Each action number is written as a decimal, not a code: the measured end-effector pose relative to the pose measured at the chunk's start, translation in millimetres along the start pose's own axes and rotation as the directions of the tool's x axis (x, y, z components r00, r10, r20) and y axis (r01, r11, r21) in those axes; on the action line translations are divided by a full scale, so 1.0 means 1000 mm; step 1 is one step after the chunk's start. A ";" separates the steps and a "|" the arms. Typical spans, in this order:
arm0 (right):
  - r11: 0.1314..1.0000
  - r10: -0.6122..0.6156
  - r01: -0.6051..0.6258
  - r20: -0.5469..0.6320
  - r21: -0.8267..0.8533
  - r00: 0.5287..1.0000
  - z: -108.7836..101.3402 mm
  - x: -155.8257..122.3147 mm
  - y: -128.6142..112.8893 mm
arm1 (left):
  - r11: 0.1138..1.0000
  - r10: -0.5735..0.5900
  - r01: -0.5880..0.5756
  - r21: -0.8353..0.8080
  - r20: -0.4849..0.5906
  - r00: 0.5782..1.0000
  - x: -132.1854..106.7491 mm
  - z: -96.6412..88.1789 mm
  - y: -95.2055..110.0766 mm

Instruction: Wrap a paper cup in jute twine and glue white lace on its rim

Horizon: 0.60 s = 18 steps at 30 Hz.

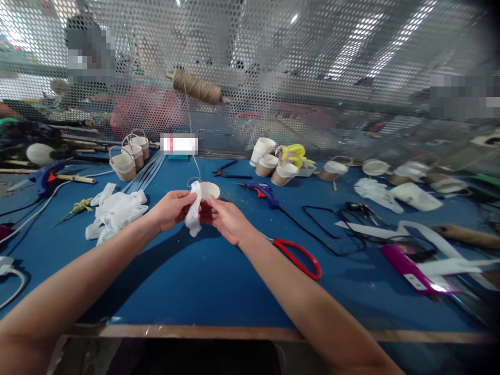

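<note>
**Lace going onto cup – looks only partly on**

Far L of the small white paper cup (210,190), toward the back, three tan-wrapped mini baskets w/ hoop handles (128,153) are standing, looking finished. A blue hot-glue gun (47,176) is lying further L. Just L of the cup, a loose pile of white lace scraps (115,211) is sitting on the blue table cover (195,291).

The left hand (172,208) is pinching the white lace strip (194,213) betw. thumb and curled fingers, at the cup's L side. The strip's end is dangling below the cup, so the wrap seems unfinished.

The cup is being held just above the table betw. both hands, rim showing. The right hand (226,221) is gripping its R side, fingers curled around it.

Thin brown twine (190,140) is hanging from a wooden spool (197,87) above the cup, w/ a loop ending by the rim. No handle or tan wrap is showing on this cup.

R of the cup, a second blue glue gun (263,190) and red-handled scissors (300,258) are lying idle. Behind-R, a cluster of bare and half-wrapped cups (273,164) is sitting, apparently unfinished.
</note>
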State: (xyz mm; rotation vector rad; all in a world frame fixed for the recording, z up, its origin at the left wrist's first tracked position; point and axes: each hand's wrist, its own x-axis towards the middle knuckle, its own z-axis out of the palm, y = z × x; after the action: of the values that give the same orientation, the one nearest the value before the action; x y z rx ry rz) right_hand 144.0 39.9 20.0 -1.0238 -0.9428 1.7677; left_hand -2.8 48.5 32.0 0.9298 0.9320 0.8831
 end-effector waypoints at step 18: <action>0.996 -0.058 0.057 -0.022 -0.071 0.998 0.005 -0.003 -0.013 | 0.918 0.004 -0.066 0.392 0.157 0.988 -0.034 -0.003 -0.020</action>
State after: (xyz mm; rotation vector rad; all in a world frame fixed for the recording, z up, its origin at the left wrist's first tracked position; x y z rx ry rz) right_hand 144.6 40.4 34.1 -1.0498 -1.0159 1.6818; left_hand -12.5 12.0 21.4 1.3477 0.9807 0.6494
